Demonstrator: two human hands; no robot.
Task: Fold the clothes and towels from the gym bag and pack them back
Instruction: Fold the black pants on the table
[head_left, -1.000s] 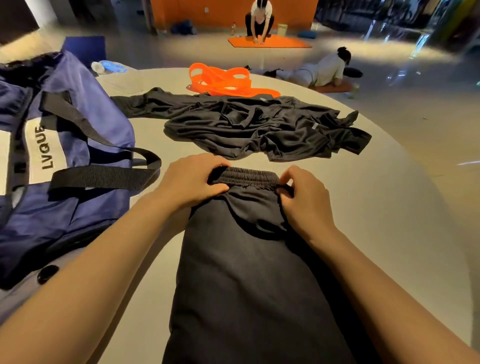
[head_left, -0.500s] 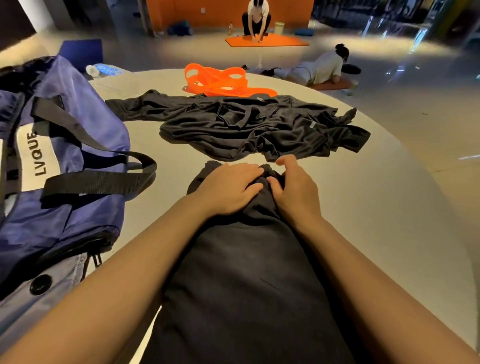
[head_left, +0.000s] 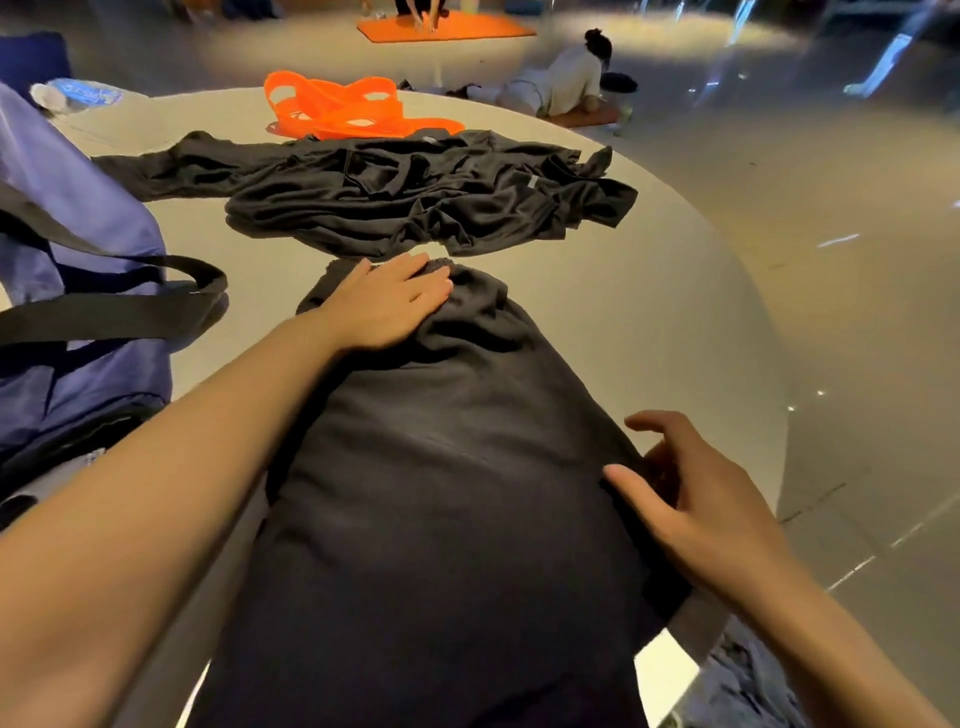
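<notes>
On the round grey table (head_left: 649, 322) directly before us lies the dark charcoal fleece garment (head_left: 447, 493), lengthwise, its bunched far end toward the crumpled black shirt (head_left: 415, 202). We judge our left hand (head_left: 387, 304) pins that end flat, fingers straight and together, so the cloth stays put. Our right hand (head_left: 691, 493) hovers at the garment's right edge, fingers spread and loosely bent, gripping nothing, apparently to smooth it. The blue nylon gym bag (head_left: 67, 249) waits left; orange straps (head_left: 343, 106) lie beyond.
</notes>
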